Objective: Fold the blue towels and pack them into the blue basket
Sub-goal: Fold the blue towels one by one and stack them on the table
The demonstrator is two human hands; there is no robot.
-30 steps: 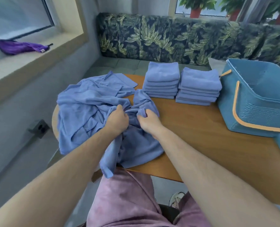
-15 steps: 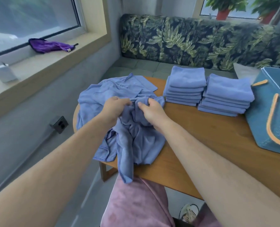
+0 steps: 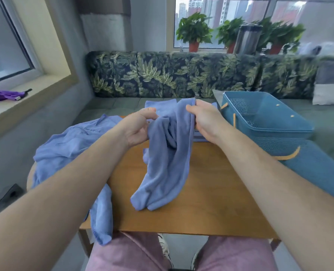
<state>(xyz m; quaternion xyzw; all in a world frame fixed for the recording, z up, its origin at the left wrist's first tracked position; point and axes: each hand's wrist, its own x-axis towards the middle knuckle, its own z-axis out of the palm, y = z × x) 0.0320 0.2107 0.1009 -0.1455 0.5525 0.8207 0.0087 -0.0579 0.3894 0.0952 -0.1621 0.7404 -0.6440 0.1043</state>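
Observation:
A crumpled blue towel (image 3: 167,159) hangs above the wooden table (image 3: 201,202), its lower end touching the tabletop. My left hand (image 3: 137,128) grips its left side and my right hand (image 3: 203,120) pinches its top right edge. More unfolded blue towels (image 3: 70,145) lie in a heap at the table's left, one drooping over the front edge. The folded towel stacks (image 3: 158,103) are mostly hidden behind my hands and the raised towel. The blue basket (image 3: 269,132) with orange handles stands at the table's right, and its visible inside is bare.
A leaf-patterned bench (image 3: 181,75) runs behind the table. A purple cloth (image 3: 4,94) lies on the left windowsill. Potted plants (image 3: 193,34) and a metal flask (image 3: 246,40) stand on the far sill. A second blue basket part (image 3: 318,169) shows at the right edge.
Both hands have lifted one towel up out of the heap and moved it right, over the middle of the table. The view has tilted upward.

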